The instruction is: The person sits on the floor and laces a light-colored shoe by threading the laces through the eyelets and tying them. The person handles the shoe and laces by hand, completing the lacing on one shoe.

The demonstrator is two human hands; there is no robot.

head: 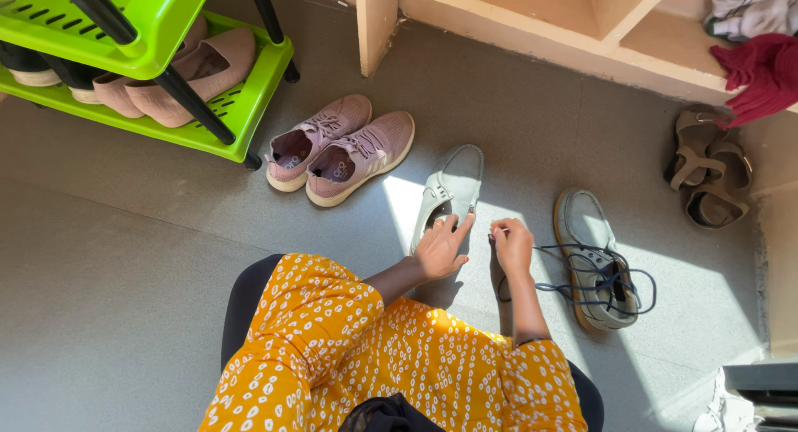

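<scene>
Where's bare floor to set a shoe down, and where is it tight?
Free: the wide grey floor left of the person, below the green rack; also the strip between the laced grey shoe and the sandals. Crowded: around both hands, left hand on the unlaced grey shoe, beside the pink sneakers.

a bright green plastic shoe rack (241, 99) with black legs stands at the upper left on the grey floor (125, 266). its lower shelf carries a pair of beige slip-on shoes (179, 74), lying side by side. just to the right of the rack, on the floor, sits a pair of dusty pink sneakers (341, 148), touching each other, toes pointing up and right. along the top runs a pale wooden shelf unit (540, 24); at its right end lie a red cloth (761, 74) and some white cloth (752, 8). below them, near the wall, a pair of brown sandals (706, 170) rests partly in shadow.
</scene>
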